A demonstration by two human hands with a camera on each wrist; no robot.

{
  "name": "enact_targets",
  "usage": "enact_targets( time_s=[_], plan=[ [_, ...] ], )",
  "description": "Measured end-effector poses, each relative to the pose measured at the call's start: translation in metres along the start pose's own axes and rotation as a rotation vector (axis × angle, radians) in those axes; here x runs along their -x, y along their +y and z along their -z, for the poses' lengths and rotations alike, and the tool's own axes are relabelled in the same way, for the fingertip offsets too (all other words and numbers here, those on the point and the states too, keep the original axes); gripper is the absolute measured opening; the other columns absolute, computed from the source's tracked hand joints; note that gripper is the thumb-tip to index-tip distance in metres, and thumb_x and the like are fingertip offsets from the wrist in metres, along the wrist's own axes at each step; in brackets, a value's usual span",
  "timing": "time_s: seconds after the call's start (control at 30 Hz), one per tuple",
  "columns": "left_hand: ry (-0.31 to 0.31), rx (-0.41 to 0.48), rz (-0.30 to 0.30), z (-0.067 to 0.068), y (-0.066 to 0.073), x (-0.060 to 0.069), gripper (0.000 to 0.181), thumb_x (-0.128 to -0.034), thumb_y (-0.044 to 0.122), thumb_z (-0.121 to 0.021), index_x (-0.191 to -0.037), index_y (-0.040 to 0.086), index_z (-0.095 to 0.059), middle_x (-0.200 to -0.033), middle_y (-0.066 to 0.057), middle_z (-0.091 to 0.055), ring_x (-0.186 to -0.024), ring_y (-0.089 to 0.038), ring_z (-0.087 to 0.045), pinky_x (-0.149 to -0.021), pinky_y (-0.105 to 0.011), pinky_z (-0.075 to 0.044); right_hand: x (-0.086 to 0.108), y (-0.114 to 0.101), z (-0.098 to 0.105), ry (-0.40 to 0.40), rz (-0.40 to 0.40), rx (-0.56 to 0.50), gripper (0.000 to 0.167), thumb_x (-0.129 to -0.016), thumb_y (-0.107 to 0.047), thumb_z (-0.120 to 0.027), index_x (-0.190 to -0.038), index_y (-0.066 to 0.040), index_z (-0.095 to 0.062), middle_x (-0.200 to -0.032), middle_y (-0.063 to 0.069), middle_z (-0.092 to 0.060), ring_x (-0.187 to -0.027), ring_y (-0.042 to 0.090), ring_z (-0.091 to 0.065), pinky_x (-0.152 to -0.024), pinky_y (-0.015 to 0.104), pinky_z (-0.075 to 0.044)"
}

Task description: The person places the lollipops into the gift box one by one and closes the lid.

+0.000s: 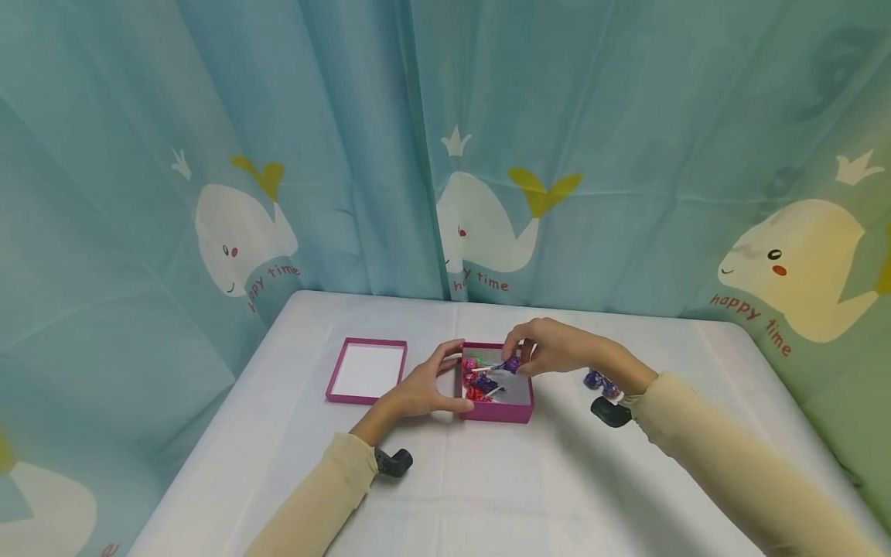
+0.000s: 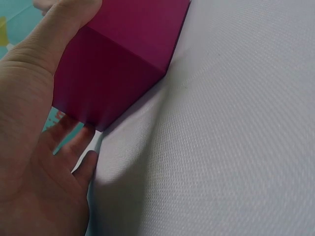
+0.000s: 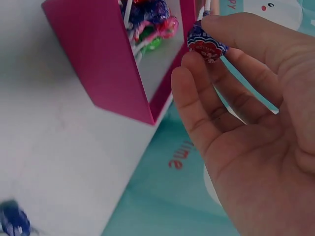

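A magenta box stands on the white table with several wrapped lollipops inside, red, pink and purple. My left hand holds the box at its left side, thumb at the near corner and fingers toward the far one; the left wrist view shows the hand around the box's outer wall. Over the box's right part, my right hand pinches a purple-wrapped lollipop. In the right wrist view its printed wrapper shows between thumb and fingers of the hand.
The magenta-rimmed lid or tray, white inside, lies left of the box. More purple-wrapped lollipops lie on the table to the right, partly behind my right wrist. A blue curtain with whale prints hangs behind the table.
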State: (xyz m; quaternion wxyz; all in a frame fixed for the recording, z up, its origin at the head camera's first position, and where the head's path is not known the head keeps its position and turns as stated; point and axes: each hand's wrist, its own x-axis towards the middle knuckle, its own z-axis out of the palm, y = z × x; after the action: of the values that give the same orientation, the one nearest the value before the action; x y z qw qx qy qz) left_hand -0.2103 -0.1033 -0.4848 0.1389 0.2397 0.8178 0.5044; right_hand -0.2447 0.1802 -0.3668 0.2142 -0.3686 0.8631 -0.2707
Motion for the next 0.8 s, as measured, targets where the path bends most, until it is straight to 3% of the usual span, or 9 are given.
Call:
enact_targets(
  time_s=[0.27,0.57,0.8],
  plan=[
    [-0.002,0.010,-0.001,0.000,0.000,0.000,0.110,-0.0800,0.037,-0.089,-0.163,0.021,-0.019,-0.168,-0.005,-0.026,-0.150,-0.027,-0.035,-0.121,-0.052,-0.031,-0.019,0.003,-0.016,-0.071,0.005,-0.013,0.024,-0.084,-0.002,-0.080,-0.103,-0.015,-0.074,-0.100,-0.006,-0.071,-0.082,0.013,-0.067,-0.069,0.026,-0.059],
    [-0.004,0.001,0.014,0.001,0.001,0.000,0.111,-0.0793,0.038,-0.090,-0.163,0.023,-0.019,-0.168,-0.002,-0.025,-0.151,-0.024,-0.034,-0.121,-0.049,-0.030,-0.027,0.003,-0.012,-0.177,-0.011,0.021,0.022,-0.085,-0.002,-0.080,-0.103,-0.013,-0.075,-0.099,-0.005,-0.071,-0.078,0.012,-0.063,-0.067,0.026,-0.056],
    [-0.009,0.007,0.020,0.000,0.001,0.000,0.111,-0.0795,0.038,-0.090,-0.163,0.024,-0.019,-0.168,-0.002,-0.024,-0.151,-0.023,-0.034,-0.121,-0.049,-0.029,-0.035,0.002,-0.015,-0.206,-0.034,0.045,0.022,-0.084,-0.002,-0.081,-0.101,-0.015,-0.075,-0.098,-0.006,-0.071,-0.080,0.010,-0.065,-0.068,0.028,-0.057]
  ],
)
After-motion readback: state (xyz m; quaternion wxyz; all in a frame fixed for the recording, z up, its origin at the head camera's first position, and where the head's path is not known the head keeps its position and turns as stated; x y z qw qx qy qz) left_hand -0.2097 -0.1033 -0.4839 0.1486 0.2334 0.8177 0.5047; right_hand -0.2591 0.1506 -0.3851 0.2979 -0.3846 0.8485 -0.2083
